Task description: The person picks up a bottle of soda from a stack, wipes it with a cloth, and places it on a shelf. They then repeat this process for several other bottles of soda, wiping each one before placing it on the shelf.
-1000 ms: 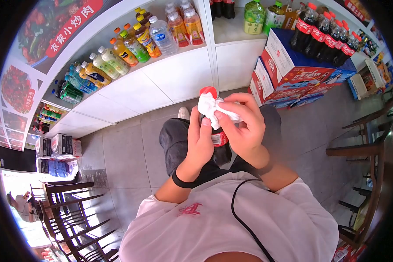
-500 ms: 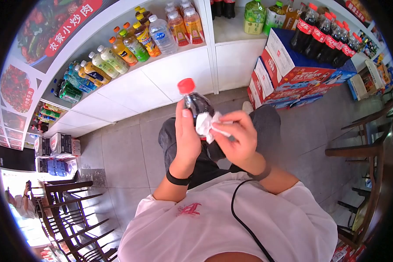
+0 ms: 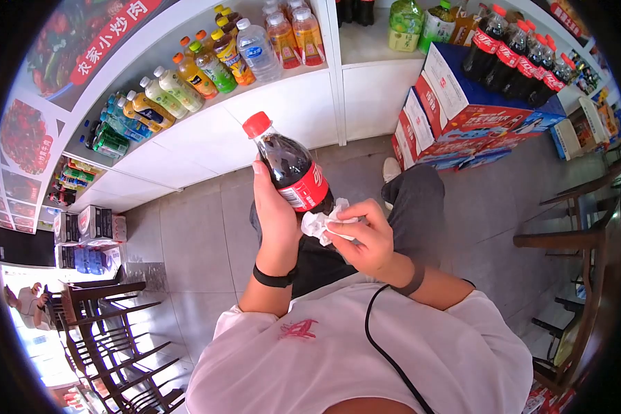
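Note:
A dark cola bottle with a red cap and red label (image 3: pixel 303 190) is held tilted, its cap toward the upper left. My left hand (image 3: pixel 276 210) is closed around the bottle's left side; most of its fingers are hidden behind the bottle. Near the bottle's base, my right hand (image 3: pixel 366 238) pinches a crumpled white tissue (image 3: pixel 319 226). The tissue touches the lower end of the bottle. The bottle hangs above my bent legs.
Ahead runs a white shelf (image 3: pixel 255 114) with several drink bottles. Stacked red and blue cartons (image 3: pixel 462 117) carry more cola bottles at the right. Wooden chairs (image 3: pixel 110 338) stand at the left, others at the right. A person (image 3: pixel 31 303) is at the far left.
The bottle and my left hand have moved left, showing the red label. My right hand with the tissue has shifted slightly down and left, from the bottle's upper body to its base.

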